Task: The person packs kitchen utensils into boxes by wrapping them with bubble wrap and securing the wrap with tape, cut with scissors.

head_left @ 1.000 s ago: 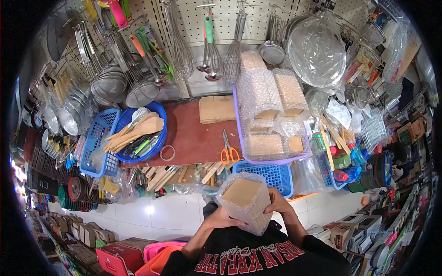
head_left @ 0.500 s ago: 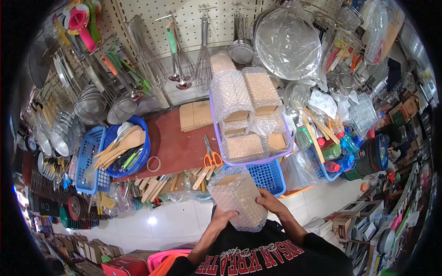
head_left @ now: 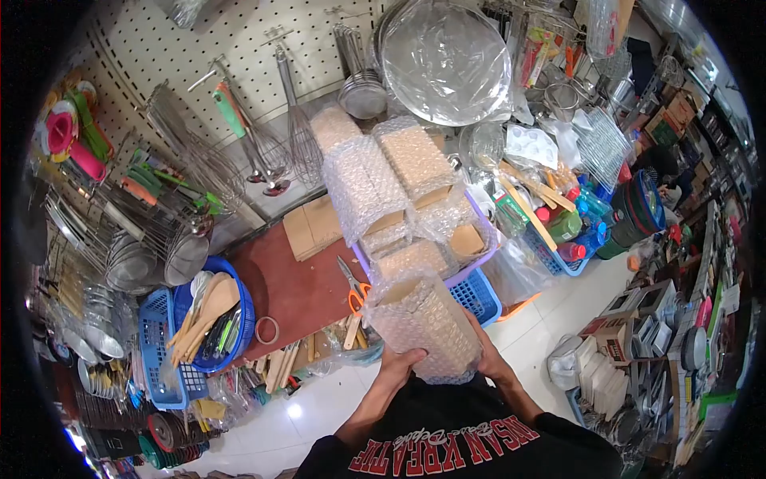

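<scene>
Between my two hands is a bubble-wrapped cardboard box (head_left: 424,329), tilted and held in front of my chest. My left hand (head_left: 401,366) grips its lower left side, thumb lying across the wrap. On the other side, my right hand (head_left: 488,358) is closed around the right edge, its fingers partly hidden by the box. Just beyond stands a purple basket (head_left: 477,267) heaped with several similar wrapped boxes (head_left: 369,185). The held box overlaps the basket's front in view. Orange-handled scissors (head_left: 354,289) lie left of it on the red-brown tabletop (head_left: 299,279).
Flat brown cardboard pieces (head_left: 313,227) and a tape roll (head_left: 266,330) lie on the table. A blue round basin (head_left: 249,319) of wooden utensils stands left. Whisks (head_left: 303,144) and strainers hang from the pegboard. A blue basket (head_left: 479,297) sits below the purple one.
The wrapped box has been raised and moved forward toward the purple basket. My right hand has shifted lower along its side. The camera view has turned and moved closer.
</scene>
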### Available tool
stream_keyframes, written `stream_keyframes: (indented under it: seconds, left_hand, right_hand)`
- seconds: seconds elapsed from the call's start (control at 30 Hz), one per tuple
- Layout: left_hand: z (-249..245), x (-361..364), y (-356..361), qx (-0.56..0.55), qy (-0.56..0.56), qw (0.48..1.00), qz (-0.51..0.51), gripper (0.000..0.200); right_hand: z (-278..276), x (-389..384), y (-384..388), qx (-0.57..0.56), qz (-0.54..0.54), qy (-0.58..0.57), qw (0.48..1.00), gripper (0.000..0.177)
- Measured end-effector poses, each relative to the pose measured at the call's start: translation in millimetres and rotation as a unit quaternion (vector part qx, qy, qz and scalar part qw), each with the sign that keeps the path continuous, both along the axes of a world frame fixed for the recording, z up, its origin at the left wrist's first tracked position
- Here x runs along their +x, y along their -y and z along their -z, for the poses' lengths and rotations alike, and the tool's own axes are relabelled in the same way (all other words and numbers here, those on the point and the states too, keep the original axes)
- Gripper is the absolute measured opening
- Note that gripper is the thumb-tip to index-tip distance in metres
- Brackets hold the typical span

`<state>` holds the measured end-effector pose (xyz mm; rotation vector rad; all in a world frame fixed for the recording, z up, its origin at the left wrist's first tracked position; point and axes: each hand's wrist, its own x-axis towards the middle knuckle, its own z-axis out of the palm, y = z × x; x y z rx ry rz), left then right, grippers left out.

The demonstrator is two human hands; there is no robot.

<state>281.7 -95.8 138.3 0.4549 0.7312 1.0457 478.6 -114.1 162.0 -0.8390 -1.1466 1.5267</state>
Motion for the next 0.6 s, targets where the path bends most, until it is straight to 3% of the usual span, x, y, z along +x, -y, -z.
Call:
stream_keyframes:
  seconds: [0.23, 0.37, 0.6]
  left_hand:
    - [-5, 49, -27, 0.066, -0.13, 0.982, 0.117, 0.106]
    - [-9, 97, -35, 0.09, -0.11, 0.982, 0.126, 0.099]
    - [-20, 159, -60, 0.094, -0.105, 0.987, 0.083, 0.089]
  right_hand:
    - [-1, 69, -21, -0.016, -0.021, -0.015, 1.0, 0.144]
    - [10, 117, -31, 0.01, -0.046, 0.109, 0.993, 0.14]
    - [16, 173, -62, 0.003, -0.04, 0.074, 0.996, 0.134]
